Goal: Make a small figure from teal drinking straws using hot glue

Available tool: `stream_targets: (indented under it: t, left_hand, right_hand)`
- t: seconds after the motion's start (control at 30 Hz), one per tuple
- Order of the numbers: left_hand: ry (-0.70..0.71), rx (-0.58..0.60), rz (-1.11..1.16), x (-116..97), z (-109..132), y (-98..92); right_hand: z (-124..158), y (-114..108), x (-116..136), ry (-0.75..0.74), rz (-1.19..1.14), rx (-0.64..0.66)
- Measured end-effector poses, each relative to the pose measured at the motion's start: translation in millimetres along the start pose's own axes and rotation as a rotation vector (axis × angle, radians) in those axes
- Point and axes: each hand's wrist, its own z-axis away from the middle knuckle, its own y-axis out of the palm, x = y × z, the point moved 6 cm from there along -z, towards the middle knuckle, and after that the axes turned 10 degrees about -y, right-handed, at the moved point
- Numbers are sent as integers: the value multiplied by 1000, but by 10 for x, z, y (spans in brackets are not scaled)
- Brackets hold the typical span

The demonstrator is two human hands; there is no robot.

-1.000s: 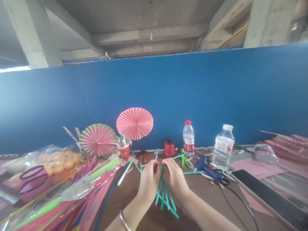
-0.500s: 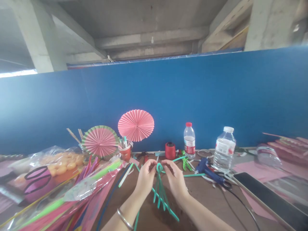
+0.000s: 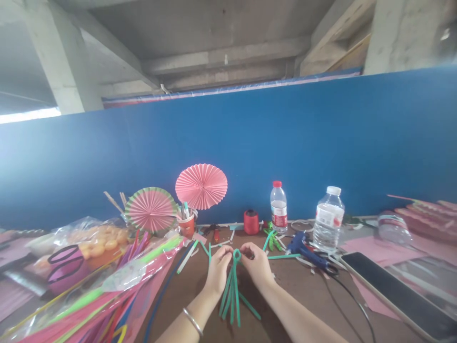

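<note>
Both hands meet over the brown table [image 3: 200, 281], pinching a bundle of teal pipe cleaners [image 3: 233, 290] near its top. A small loop of teal stem stands up between the fingertips. My left hand [image 3: 218, 270], with a silver bangle on its wrist, grips the left side of the bundle. On the right side, my right hand [image 3: 257, 265] has its fingers closed on the same bundle. The loose ends fan out toward me on the table.
Bagged coloured pipe cleaners [image 3: 107, 290] lie at the left. Behind are two pink paper fans [image 3: 202, 186], a red cup of pens [image 3: 187, 223], a red thread spool [image 3: 251, 221], two water bottles [image 3: 328, 219], a blue glue gun [image 3: 303, 247] and a phone [image 3: 396, 290].
The hands drew slightly apart and a teal loop appeared at the top of the bundle. The loose ends gathered closer together and shifted a little left.
</note>
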Motion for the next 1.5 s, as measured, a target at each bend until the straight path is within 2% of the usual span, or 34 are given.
stream_targets:
  t: [0.13, 0.37, 0.57, 0.77, 0.97, 1.2, 1.5]
  left_hand:
    - [-32, 42, 9, 45, 17, 17]
    - [-48, 44, 0, 81, -19, -45]
    - [-78, 69, -16, 173, -49, 15]
    - [-99, 97, -14, 121, -76, 46]
    - [-152, 86, -68, 118, -94, 23]
    - [-214, 104, -77, 165, -118, 54]
    - [-199, 20, -187, 156, -102, 30]
  right_hand:
    - [27, 22, -75, 44, -40, 23]
    - [113, 26, -11, 104, -58, 75]
    - [150, 58, -75, 195, -57, 137]
    - [118, 13, -77, 192, -100, 111]
    - [151, 4, -159, 316, -69, 101]
    - [134, -29, -122, 249, 26, 92]
    - [142, -46, -44, 181, 195, 126]
